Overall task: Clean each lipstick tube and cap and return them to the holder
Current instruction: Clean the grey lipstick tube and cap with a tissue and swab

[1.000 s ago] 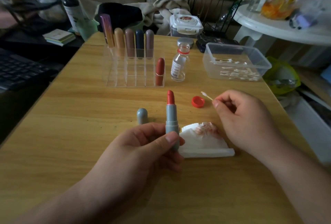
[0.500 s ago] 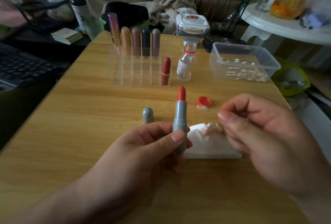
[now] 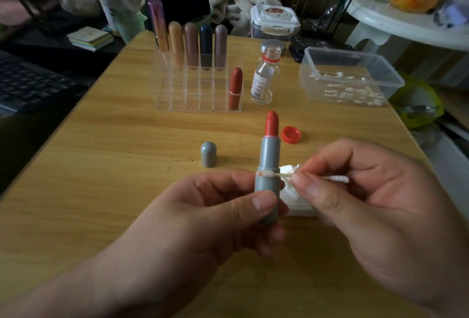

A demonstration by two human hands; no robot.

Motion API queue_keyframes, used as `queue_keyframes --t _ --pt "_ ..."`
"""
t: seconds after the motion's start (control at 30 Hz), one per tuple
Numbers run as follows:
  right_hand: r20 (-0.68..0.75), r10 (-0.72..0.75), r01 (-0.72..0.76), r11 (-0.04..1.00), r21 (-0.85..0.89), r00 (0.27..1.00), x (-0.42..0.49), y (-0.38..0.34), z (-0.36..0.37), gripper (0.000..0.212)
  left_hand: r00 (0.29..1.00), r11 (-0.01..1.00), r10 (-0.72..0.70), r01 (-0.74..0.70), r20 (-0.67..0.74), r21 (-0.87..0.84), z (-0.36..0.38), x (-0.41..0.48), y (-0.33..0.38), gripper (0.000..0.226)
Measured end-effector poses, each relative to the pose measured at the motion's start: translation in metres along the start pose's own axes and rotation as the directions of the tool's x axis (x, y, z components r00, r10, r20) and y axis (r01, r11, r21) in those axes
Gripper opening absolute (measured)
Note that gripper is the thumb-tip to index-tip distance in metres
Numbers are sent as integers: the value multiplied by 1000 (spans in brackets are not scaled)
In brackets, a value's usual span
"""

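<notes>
Left hand (image 3: 220,216): nearest the viewer; its grip (thumb in front, fingers behind) is clamped on the lower barrel of the lipstick tube (image 3: 269,183).
Right hand (image 3: 368,203): thumb and forefinger pinched together on the stick of a cotton swab (image 3: 275,174).
Lipstick tube: held upright above the near middle of the tabletop (image 3: 114,165). The body is grey and uncapped, and the orange-red bullet (image 3: 272,123) is wound well out.
Cotton swab: lies crosswise with its tip touching the seam between the tube's base and its inner sleeve; the tip is tinged red.
Step in hand: probably wiping residue from the tube's collar.
Next move: likely calls for turning the tube under the swab, away from the soft bullet, then treating the cap.
Tissue (image 3: 297,206): white, folded, on the tabletop just behind the tube.
Grey cap (image 3: 208,154): stands dome up, left of the tube and apart from it.
Red bottle cap (image 3: 291,134): lies beyond the tube.
Holder (image 3: 177,99): clear and gridded, toward the far edge. One red lipstick (image 3: 235,87) is at its front right, and five capped tubes fill the back row.
Glass bottle (image 3: 265,79): open, just right of the holder.
Swab box (image 3: 350,76): near the far right corner.
</notes>
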State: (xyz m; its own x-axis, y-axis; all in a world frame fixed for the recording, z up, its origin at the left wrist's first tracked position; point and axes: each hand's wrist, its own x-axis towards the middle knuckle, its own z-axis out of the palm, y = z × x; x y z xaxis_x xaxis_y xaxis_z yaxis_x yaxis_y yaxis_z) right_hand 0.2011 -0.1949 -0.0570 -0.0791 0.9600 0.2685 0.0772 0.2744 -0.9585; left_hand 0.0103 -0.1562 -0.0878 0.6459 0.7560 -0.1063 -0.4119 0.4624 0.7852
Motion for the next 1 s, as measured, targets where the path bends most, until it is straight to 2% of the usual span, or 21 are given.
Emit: queue_keyframes --t 0.1,0.23,0.4,0.47,0.57,0.67,0.83,1.0 --pt "0 1 -1 999 35 1000 0 0 2 7 999 1000 6 -5 32 -23 1 -1 1 22" --pt "-13 34 -34 999 22 999 1 -1 -1 22 998 998 16 -12 67 -66 0 -1 0 24" --pt "-11 10 -9 997 79 1000 0 -3 0 8 995 996 6 3 104 -86 2 -1 -1 26" --pt "-23 9 -8 999 42 1000 -1 -4 2 8 998 999 12 -9 69 -39 3 -1 -1 27" --pt "-36 15 -17 998 -61 999 -1 -3 4 7 999 985 44 -43 -6 164 3 -1 -1 31" --pt "-41 35 -39 994 -102 999 -4 -1 4 9 999 951 29 -14 -44 308 1 -1 0 29" --pt "-22 19 -21 994 -103 1000 -2 0 1 6 998 948 31 -14 -48 318 1 -2 1 24" --pt "-13 37 -38 997 -72 999 2 0 -6 24 998 972 62 -59 -9 228 2 -2 8 24"
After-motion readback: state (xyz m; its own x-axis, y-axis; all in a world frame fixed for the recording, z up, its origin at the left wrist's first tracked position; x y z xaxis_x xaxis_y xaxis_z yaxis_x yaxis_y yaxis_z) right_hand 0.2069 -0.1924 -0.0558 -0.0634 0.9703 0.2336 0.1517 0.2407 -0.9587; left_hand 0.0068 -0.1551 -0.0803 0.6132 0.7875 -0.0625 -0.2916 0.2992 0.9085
